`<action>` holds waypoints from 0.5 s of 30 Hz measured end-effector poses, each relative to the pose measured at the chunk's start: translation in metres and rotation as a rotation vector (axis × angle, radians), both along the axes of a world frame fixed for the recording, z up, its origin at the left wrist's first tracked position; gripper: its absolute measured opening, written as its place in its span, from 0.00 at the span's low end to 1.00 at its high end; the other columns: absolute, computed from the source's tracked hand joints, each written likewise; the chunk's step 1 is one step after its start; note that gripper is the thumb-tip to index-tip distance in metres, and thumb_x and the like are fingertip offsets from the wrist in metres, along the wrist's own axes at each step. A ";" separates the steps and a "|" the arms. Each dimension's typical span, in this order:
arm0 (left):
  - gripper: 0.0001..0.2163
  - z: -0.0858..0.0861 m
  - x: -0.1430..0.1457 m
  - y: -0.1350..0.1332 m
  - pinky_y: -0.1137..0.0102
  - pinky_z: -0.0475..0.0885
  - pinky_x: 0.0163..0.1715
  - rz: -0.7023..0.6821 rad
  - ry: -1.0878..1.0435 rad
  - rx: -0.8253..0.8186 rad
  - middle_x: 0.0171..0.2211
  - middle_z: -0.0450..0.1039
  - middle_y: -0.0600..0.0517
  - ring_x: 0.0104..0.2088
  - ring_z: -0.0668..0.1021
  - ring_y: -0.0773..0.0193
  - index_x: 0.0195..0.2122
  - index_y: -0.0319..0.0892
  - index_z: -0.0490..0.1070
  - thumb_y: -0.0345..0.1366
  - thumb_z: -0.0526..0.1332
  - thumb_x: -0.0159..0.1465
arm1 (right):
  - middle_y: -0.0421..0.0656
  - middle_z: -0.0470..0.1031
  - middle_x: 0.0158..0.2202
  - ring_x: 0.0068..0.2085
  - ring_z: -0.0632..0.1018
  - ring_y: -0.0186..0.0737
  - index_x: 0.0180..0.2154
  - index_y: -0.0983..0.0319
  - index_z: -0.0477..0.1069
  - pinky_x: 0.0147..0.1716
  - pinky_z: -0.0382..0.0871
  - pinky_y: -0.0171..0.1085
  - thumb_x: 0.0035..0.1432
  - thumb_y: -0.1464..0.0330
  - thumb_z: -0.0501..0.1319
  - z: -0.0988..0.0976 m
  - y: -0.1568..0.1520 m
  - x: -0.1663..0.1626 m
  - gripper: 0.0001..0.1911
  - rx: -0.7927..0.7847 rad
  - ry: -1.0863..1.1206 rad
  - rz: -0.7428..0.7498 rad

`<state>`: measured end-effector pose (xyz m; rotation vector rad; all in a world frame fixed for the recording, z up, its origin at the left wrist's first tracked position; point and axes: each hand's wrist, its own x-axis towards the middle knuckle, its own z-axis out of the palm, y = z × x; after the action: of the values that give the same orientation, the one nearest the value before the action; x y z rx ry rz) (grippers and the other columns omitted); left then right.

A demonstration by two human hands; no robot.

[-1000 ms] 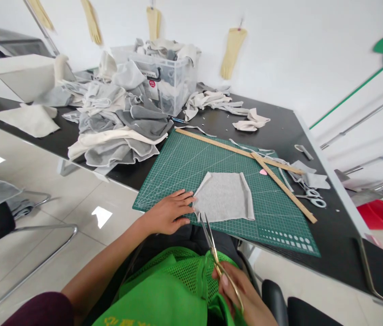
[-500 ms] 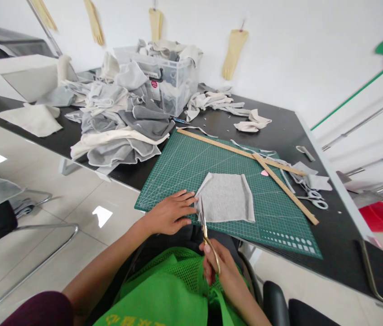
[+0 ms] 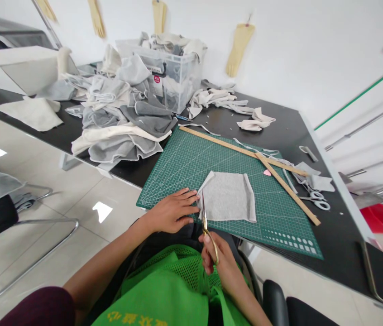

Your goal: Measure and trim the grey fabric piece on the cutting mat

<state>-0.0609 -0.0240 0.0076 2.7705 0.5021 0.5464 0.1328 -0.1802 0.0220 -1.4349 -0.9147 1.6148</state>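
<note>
- Your left hand (image 3: 171, 212) lies flat and palm down, fingers open and slightly spread, gripping nothing; its fingertips meet the left edge of the grey cloth piece (image 3: 227, 197).
- Your right hand (image 3: 220, 256) is closed around the handles of the gold-handled scissors (image 3: 205, 225), at the near side of the bench (image 3: 286, 120).
- The grey cloth piece lies on the near part of the green cutting mat (image 3: 178, 167), to the right of your left hand and ahead of your right.
- Its left edge is the relation that counts: your left fingers touch it from outside, while the scissors' blades lie just inside, running lengthwise beside it and pointing away from you.
- The cloth is roughly square, with no strong long axis; its far left corner slants and its right edge looks curled.
- Your left hand is the nearer to the cloth; your right reaches it only through the scissors.
- You cannot tell here whether cloth sits between the blades.
- Two wooden strips (image 3: 242, 150) lie beyond and to the right of the cloth, apart from it.
</note>
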 end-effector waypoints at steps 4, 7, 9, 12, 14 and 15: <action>0.17 0.000 0.000 0.000 0.51 0.52 0.71 -0.001 0.000 0.002 0.66 0.65 0.45 0.70 0.61 0.52 0.58 0.45 0.72 0.41 0.60 0.69 | 0.32 0.63 0.20 0.19 0.64 0.29 0.35 0.60 0.64 0.19 0.57 0.30 0.64 0.44 0.58 -0.002 0.000 -0.001 0.25 0.003 -0.021 -0.019; 0.17 0.001 0.000 0.000 0.50 0.53 0.71 -0.004 -0.021 -0.001 0.66 0.65 0.45 0.70 0.62 0.51 0.58 0.46 0.72 0.41 0.60 0.69 | 0.32 0.62 0.20 0.19 0.63 0.29 0.35 0.59 0.64 0.19 0.55 0.30 0.64 0.44 0.58 0.000 0.000 -0.002 0.25 0.000 -0.038 -0.023; 0.17 0.000 0.000 0.000 0.49 0.54 0.71 -0.009 -0.032 0.000 0.66 0.65 0.45 0.70 0.63 0.51 0.58 0.46 0.72 0.42 0.59 0.70 | 0.31 0.62 0.20 0.18 0.63 0.29 0.34 0.59 0.64 0.19 0.54 0.31 0.64 0.44 0.58 0.001 -0.001 -0.003 0.25 -0.001 -0.042 -0.023; 0.16 0.000 0.000 0.000 0.50 0.54 0.71 -0.011 -0.021 0.009 0.65 0.66 0.45 0.69 0.63 0.51 0.58 0.46 0.72 0.42 0.59 0.70 | 0.31 0.61 0.20 0.19 0.64 0.29 0.34 0.59 0.64 0.19 0.55 0.30 0.65 0.44 0.58 0.002 -0.003 -0.003 0.24 0.003 -0.034 -0.017; 0.17 0.000 0.000 0.000 0.50 0.54 0.71 -0.012 -0.016 0.017 0.65 0.66 0.45 0.69 0.63 0.51 0.58 0.46 0.72 0.42 0.59 0.70 | 0.32 0.61 0.20 0.19 0.64 0.29 0.35 0.59 0.64 0.19 0.56 0.30 0.65 0.45 0.58 0.002 -0.003 -0.003 0.24 0.006 -0.030 -0.017; 0.17 -0.001 0.000 0.000 0.50 0.53 0.71 -0.011 -0.017 0.019 0.65 0.66 0.45 0.69 0.63 0.51 0.58 0.46 0.72 0.42 0.59 0.70 | 0.32 0.62 0.20 0.19 0.64 0.29 0.35 0.59 0.64 0.20 0.56 0.30 0.65 0.45 0.58 0.002 -0.004 -0.003 0.24 0.006 -0.030 -0.018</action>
<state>-0.0614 -0.0241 0.0071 2.7823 0.4800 0.5740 0.1296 -0.1839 0.0242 -1.4626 -0.9205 1.5794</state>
